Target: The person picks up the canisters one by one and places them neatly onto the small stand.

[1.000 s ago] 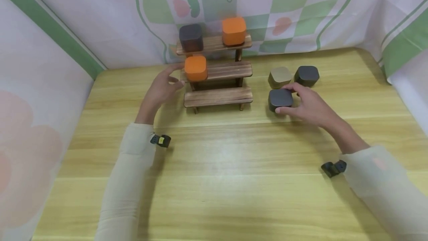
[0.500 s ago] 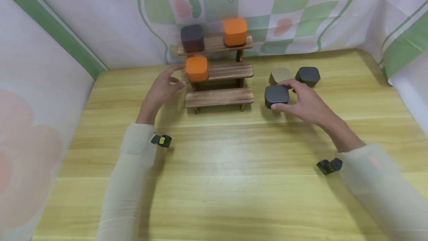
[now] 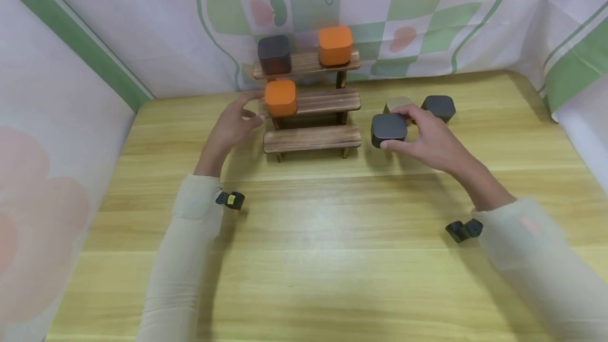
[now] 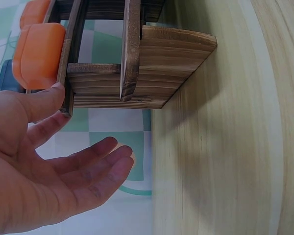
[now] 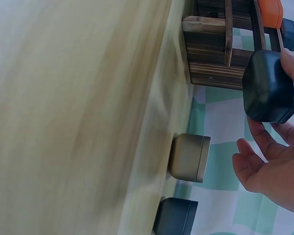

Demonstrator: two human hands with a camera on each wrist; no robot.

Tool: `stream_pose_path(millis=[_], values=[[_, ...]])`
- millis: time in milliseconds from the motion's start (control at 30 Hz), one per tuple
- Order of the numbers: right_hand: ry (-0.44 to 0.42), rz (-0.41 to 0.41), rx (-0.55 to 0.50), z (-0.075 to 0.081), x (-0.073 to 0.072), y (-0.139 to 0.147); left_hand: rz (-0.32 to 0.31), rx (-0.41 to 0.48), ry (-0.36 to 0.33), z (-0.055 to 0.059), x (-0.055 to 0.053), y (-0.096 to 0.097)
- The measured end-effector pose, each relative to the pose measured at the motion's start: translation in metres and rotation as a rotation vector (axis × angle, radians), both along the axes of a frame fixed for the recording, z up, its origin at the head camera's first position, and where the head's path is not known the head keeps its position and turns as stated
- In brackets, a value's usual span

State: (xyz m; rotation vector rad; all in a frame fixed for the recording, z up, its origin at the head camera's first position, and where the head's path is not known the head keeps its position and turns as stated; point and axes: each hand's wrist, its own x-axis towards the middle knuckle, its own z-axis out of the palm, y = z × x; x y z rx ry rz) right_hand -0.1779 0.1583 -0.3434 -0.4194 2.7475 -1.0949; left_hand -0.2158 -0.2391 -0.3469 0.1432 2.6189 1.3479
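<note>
My right hand (image 3: 429, 139) grips a dark grey rounded-square box (image 3: 388, 129) between thumb and fingers. In the right wrist view the box (image 5: 269, 87) hangs clear of the table. My left hand (image 3: 231, 125) is at the left end of a three-tier wooden shelf stand (image 3: 313, 139). The left wrist view has its thumb and index finger pinching the end of the middle board, with the other fingers (image 4: 105, 166) loosely bent. An orange box (image 3: 281, 98) sits on the middle tier by that hand. On the top tier stand a dark box (image 3: 274, 55) and another orange box (image 3: 335, 46).
Behind the right hand, a gold-brown box (image 3: 397, 103) is partly hidden on the table. A second dark box (image 3: 439, 107) stands to its right. A patterned cloth (image 3: 427, 25) hangs along the table's back edge.
My right hand has lifted the dark grey box and carried it leftward and slightly back, now overlapping the gold-brown box. The left hand has stayed at the shelf.
</note>
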Motion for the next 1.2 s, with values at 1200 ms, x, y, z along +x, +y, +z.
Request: stream_pose_path(millis=[1200], values=[[0.081, 0.034, -0.027, 0.016, -0.011, -0.027, -0.005, 0.005, 0.011, -0.002, -0.001, -0.002]])
